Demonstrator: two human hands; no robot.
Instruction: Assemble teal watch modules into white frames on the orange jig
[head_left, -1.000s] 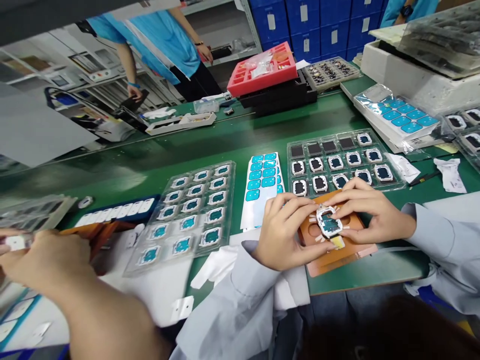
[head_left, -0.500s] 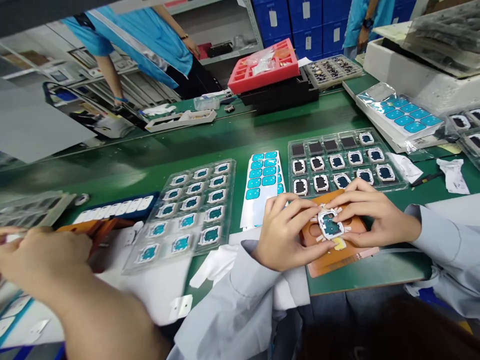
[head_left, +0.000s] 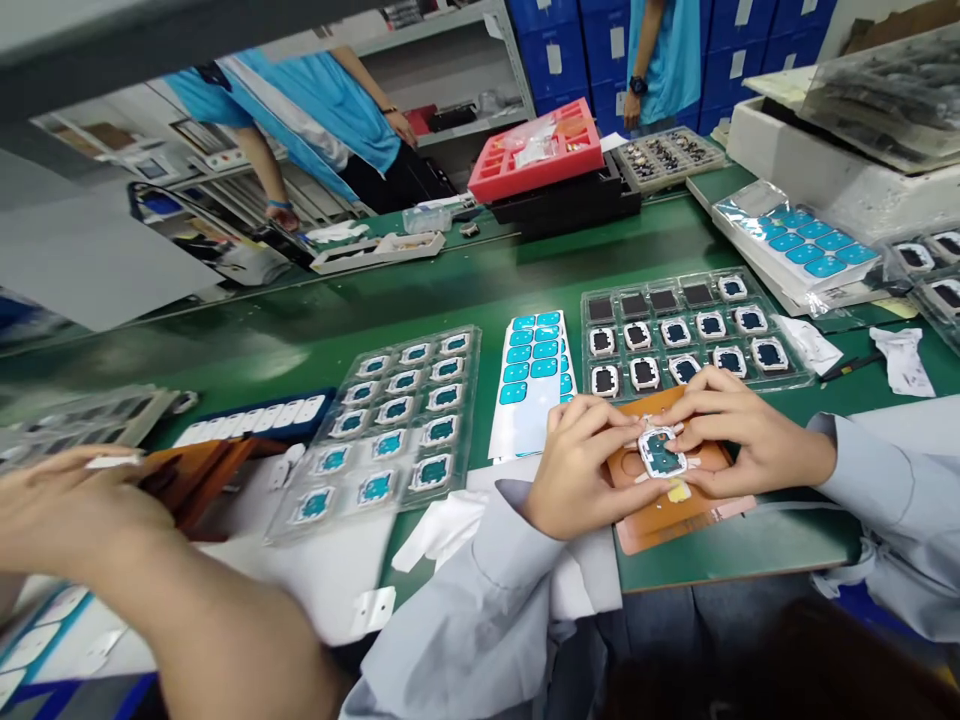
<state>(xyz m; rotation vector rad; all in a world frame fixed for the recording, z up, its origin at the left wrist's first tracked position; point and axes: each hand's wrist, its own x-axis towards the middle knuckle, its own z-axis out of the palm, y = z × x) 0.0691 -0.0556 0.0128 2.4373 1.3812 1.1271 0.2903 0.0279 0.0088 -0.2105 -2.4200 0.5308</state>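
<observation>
— Head camera is showing both hands pinching one small white frame (head_left: 662, 452), isn't it?
— Yes: the left hand (head_left: 581, 470) and right hand (head_left: 739, 440) are closing their fingertips on it, pressing it onto the orange jig (head_left: 679, 510).
— And around the jig?
— The parts tray (head_left: 694, 330) is lying just behind it, the blue sticker sheet (head_left: 532, 375) to its left

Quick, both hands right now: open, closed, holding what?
Left hand: fingers closed on the left edge of the small framed part on the orange fixture.
Right hand: fingers closed on the same part's right edge.
</observation>
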